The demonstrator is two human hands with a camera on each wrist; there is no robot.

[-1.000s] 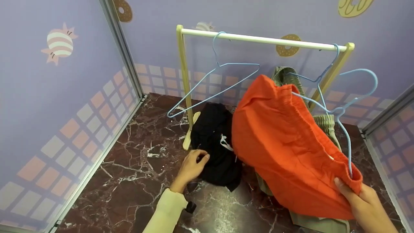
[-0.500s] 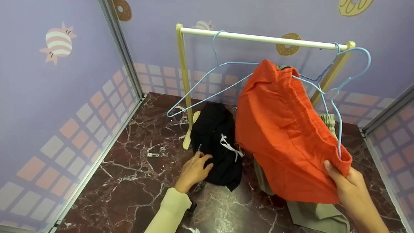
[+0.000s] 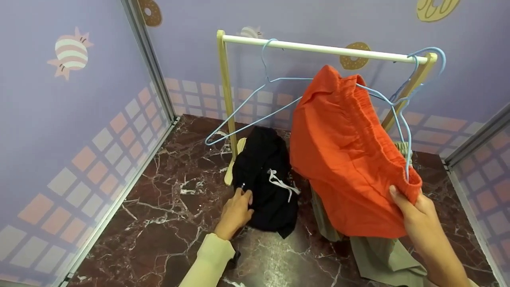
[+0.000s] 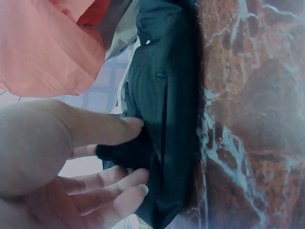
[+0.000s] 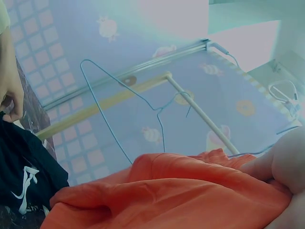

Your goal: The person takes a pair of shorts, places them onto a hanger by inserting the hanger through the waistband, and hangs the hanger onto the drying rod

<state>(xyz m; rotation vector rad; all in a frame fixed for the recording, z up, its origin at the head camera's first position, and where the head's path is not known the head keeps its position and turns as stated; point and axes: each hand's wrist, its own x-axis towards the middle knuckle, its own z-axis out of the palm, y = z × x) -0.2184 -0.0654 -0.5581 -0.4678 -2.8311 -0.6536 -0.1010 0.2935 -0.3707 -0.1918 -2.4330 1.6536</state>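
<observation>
My right hand (image 3: 418, 215) grips the elastic waistband of orange shorts (image 3: 342, 159), thumb on the outside, at the lower corner of a blue hanger (image 3: 406, 127) inside the waist. That hanger's hook overlaps the right end of the rack's white rail (image 3: 326, 50) in the head view. Black drawstring pants (image 3: 267, 159) lie bunched on the floor, their white drawstring (image 3: 283, 184) on top. At their near left edge my left hand (image 3: 235, 211) pinches the cloth. In the left wrist view a dark fold (image 4: 128, 148) sits between thumb and fingers.
An unloaded blue hanger (image 3: 255, 95) hangs at the rail's left. Greenish khaki pants (image 3: 382, 259) hang at the right, mostly behind the orange shorts, their lower part on the marbled floor (image 3: 159, 223). A wooden rack post (image 3: 227, 91) and patterned walls (image 3: 99, 139) surround the work.
My right hand has carried the orange shorts and hanger up and left, bringing the hook to the rail's end. The left hand has closed in on the black pants, which have shifted slightly.
</observation>
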